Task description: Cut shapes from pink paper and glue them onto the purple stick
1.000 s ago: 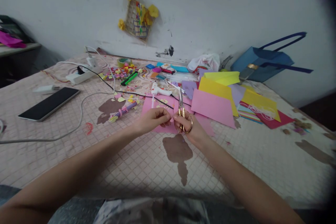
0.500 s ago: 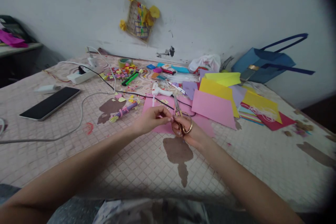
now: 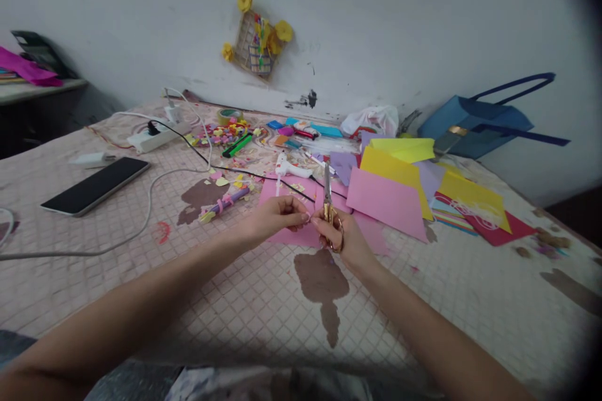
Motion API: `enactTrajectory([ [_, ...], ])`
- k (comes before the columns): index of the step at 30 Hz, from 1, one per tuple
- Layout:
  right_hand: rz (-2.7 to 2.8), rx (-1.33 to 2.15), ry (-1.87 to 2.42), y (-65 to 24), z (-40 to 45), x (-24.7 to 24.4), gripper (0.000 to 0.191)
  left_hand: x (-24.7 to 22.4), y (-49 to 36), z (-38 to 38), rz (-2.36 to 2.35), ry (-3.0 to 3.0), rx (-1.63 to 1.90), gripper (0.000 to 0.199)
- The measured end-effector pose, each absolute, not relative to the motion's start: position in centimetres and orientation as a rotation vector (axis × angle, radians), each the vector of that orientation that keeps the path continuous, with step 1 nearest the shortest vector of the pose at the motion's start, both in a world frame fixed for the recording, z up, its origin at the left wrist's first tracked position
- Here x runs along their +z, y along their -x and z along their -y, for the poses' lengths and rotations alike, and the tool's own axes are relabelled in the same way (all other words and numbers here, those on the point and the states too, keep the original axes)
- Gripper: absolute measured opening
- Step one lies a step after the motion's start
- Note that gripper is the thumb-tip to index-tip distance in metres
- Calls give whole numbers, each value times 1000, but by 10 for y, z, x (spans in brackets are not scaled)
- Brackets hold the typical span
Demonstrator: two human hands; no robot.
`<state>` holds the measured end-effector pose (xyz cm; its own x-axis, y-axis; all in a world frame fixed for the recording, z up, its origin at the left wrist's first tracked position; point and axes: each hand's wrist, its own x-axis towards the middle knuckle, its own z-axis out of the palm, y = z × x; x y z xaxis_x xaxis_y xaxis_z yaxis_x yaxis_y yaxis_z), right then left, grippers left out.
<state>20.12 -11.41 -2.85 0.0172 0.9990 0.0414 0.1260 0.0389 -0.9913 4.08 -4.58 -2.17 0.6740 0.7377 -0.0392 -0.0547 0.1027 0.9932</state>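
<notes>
Gold-handled scissors (image 3: 328,199) are pointing far, gripped in the right hand (image 3: 347,235); the left hand (image 3: 282,213) is pinching a pink scrap (image 3: 309,217) (tiny, partly hidden) between both hands, on the glue gun (image 3: 294,168)'s near side. Uneven tugging could be risking a tear.

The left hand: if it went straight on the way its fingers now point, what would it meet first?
Probably the right hand, which holds the gold-handled scissors with silver metal blades. It lies just ahead of the left hand; whether they touch is hard to tell from this single view.
</notes>
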Motion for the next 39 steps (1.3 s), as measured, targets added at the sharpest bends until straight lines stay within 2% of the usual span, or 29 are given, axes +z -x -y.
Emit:
enactTrajectory([
  [5,1319,1161,1298,-199,116,-26,38,-25,-39,39,-638,-1209,714,18],
  [8,1390,1190,1359,-199,117,-27,42,-27,-38,34,-643,-1132,770,18],
  [18,1506,1160,1462,-201,115,-34,41,-22,-34,26,-655,-959,832,16],
  [39,1640,1018,1499,-203,115,-32,36,-24,-34,26,-664,-974,824,14],
])
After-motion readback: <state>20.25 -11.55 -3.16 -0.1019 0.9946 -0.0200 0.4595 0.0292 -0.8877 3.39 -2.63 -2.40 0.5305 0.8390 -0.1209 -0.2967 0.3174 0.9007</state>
